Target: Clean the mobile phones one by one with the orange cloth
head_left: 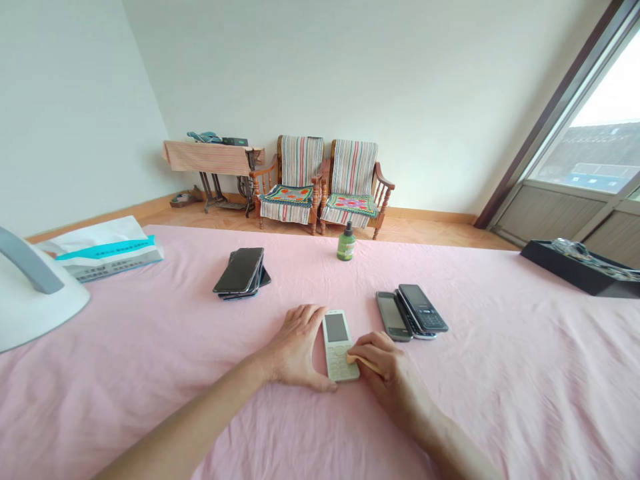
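Note:
A white keypad phone (337, 343) lies face up on the pink cloth, its small screen toward the far side. My left hand (295, 347) steadies it, fingers at its top left corner and thumb by the bottom edge. Pinched in my right hand (383, 363) is a yellowish wiping cloth (356, 359), pressed against the right side of the keypad; most of it is hidden by the fingers. Just beyond that hand rests a group of phones (415, 312), some with keypads, partly stacked. Farther left is a pile of dark smartphones (242, 271).
A green pump bottle (346, 244) stands near the far edge of the pink-covered surface (300, 260). At left are a tissue pack (113, 250) and a white appliance with a grey handle (37, 293). A black box of cables (580, 267) sits at far right. Two chairs (303, 173) stand beyond.

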{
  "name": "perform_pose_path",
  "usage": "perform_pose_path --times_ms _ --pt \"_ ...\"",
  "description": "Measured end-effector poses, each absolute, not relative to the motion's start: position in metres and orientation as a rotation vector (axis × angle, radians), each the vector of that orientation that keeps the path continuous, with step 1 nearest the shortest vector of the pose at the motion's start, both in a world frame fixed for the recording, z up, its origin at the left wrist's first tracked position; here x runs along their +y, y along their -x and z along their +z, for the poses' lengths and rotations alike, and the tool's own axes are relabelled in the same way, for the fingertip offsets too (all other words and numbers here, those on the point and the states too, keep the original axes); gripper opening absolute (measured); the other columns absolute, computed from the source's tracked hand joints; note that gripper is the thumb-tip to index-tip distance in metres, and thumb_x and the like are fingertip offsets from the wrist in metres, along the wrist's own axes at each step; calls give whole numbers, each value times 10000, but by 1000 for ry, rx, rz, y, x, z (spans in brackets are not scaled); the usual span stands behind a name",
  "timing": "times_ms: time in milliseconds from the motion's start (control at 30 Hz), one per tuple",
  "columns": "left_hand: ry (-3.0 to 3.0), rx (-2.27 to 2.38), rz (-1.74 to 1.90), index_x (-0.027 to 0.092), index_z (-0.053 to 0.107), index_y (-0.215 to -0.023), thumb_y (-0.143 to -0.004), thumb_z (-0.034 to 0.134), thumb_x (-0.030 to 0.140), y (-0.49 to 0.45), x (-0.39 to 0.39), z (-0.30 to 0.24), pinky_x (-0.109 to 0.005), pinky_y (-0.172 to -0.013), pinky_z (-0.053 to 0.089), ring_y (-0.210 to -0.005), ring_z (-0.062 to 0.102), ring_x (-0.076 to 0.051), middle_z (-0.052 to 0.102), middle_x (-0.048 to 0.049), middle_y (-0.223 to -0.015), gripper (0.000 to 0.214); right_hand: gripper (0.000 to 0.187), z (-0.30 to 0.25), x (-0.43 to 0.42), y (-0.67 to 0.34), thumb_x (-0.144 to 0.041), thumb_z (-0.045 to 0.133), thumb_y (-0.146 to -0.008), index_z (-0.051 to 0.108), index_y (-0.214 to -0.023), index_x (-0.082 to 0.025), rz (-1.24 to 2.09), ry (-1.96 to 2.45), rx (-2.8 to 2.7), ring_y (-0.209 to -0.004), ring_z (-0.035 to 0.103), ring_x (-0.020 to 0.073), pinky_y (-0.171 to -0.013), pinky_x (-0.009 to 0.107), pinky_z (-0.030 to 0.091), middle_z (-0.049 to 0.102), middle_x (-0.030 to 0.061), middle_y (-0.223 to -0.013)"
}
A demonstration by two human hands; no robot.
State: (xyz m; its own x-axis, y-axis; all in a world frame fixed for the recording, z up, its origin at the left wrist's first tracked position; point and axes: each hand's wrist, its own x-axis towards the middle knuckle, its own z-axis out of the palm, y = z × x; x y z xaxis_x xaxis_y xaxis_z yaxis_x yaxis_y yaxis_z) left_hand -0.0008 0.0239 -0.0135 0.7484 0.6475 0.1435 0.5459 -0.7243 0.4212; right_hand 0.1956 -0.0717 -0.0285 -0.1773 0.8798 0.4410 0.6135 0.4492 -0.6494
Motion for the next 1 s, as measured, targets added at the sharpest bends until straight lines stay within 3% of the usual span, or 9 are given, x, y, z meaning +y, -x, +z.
perform_pose_path --times_ms 567,767,1000 --pt "-2568 920 413 193 336 -1298 -383 777 580 0 23 -13 -471 -1017 290 -1166 385 -345 443 -119 -1232 1087 289 -22 -43 -197 -2 492 -767 700 -806 -198 469 1376 -1844 -730 584 135 -662 226 415 620 27 -776" --pt "-2556 907 424 230 339 -1294 -359 781 587 0 23 -10 -480 -983 316 -1142 405 -355 451 -107 -1220 1094 248 -18 -54 -196 27 493 -693 637 -657 -172 490 1454 -1911 -631 565 106 -591 199 378 597 4 -693" --pt "-2581 911 403 188 335 -1302 -380 767 602 1 24 -14 -476 -1006 305 -1144 396 -346 435 -122 -1233 1099 227 -18 -1 -195 -20 506 -722 677 -688 -165 360 1535 -1858 -645 577 123 -612 213 383 627 24 -702"
